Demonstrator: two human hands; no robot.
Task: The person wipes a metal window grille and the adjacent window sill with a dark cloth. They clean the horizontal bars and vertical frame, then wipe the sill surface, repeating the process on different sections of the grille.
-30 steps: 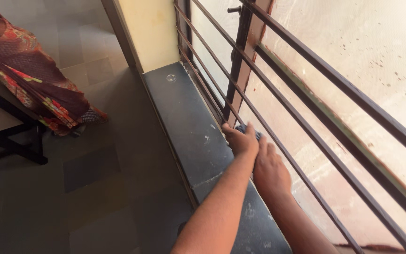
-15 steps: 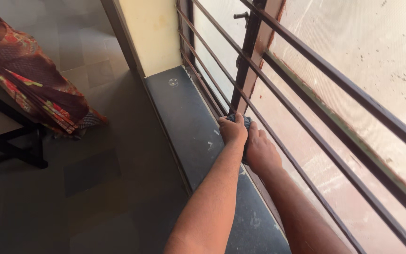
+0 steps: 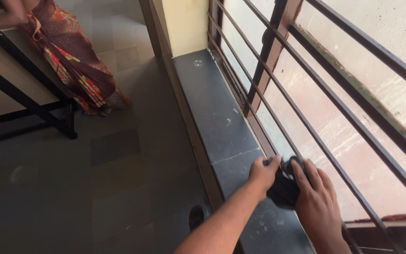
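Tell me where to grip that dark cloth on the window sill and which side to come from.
Grip the bunched upper fold of the dark cloth, coming from above on the room side. It lies crumpled on the stone sill right against the window bars, so that side looks blocked. The left hand and right hand already hold it from either end, which probably suits its soft, lumpy shape.

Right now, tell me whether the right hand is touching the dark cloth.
Touching. The head view shows the right hand laid over the dark cloth with its fingers pressing on it, and the left hand grips the cloth's other side, above the dark sill.
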